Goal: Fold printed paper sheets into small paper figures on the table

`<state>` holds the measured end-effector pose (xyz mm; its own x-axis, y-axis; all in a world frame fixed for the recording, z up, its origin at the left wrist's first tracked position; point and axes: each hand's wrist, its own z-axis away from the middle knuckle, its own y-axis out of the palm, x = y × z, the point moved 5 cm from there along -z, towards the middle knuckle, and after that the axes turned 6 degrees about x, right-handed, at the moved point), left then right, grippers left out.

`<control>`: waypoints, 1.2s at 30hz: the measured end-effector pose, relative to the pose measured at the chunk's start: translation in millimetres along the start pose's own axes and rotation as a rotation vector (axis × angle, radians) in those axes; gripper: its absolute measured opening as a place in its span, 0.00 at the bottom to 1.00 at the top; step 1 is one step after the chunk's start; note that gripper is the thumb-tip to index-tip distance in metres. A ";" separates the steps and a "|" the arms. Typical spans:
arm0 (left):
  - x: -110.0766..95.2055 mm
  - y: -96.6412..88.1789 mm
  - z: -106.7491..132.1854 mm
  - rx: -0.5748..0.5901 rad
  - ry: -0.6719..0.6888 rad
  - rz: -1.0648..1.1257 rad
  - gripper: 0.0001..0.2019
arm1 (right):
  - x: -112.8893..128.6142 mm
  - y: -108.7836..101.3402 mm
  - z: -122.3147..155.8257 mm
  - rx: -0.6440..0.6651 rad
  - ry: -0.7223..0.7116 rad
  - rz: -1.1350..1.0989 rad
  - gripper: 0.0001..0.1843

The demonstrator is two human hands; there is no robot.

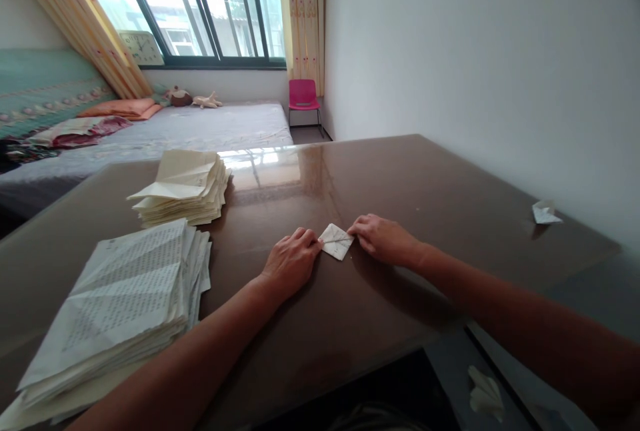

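Note:
A small folded paper square [337, 242] lies on the brown tabletop with its corners pointing left and right. A crease or fold edge runs across its middle. My left hand [294, 259] grips the left corner between thumb and fingertips. At the right corner, my right hand [383, 238] pinches the paper in the same way. To the left of my left arm sits a stack of printed sheets [125, 284] with fold creases. Behind it is a stack of yellowish sheets [185, 184]. Both stacks stand apart from my hands.
A folded paper boat-like shape [546, 212] stands near the table's right edge, by the white wall. A crumpled paper piece [485, 392] lies below the table's near edge. Beyond the table are a bed [235, 121] and a pink chair [303, 94].

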<state>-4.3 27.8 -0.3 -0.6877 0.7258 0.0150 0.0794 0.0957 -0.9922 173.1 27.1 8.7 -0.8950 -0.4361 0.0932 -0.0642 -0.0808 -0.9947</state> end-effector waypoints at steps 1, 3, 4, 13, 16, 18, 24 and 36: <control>0.3 0.2 0.5 -0.012 0.001 0.008 0.14 | -4.3 -1.4 -6.8 -0.003 0.049 -0.074 0.13; -0.8 0.4 1.8 -0.030 0.016 0.017 0.15 | -10.2 -1.4 -17.1 -0.015 0.153 -0.156 0.13; -2.2 0.3 2.6 -0.035 0.030 0.019 0.15 | -10.9 -0.2 -20.1 -0.020 0.190 -0.174 0.15; -18.4 -2.5 6.1 -0.033 0.174 0.103 0.13 | -9.1 12.2 -20.9 -0.063 0.165 -0.431 0.06; -13.1 -4.1 3.3 -0.089 0.117 0.162 0.13 | -9.1 14.3 -26.2 -0.024 0.115 -0.639 0.05; -4.8 -4.8 1.4 -0.140 0.012 0.205 0.13 | -2.8 13.6 -29.8 0.025 0.039 -0.742 0.05; 13.8 -0.4 -3.0 -0.073 -0.155 0.344 0.14 | 23.9 -10.1 -34.3 -0.036 -0.210 -0.527 0.05; 38.1 12.9 -9.6 -0.029 -0.291 0.719 0.16 | -3.7 15.0 -27.9 -0.117 0.074 -0.720 0.18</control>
<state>-22.6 63.3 -11.4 -0.6212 0.4087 -0.6687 0.5943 -0.3106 -0.7419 163.1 52.5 -7.8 -0.6405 -0.2493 0.7263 -0.6905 -0.2270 -0.6868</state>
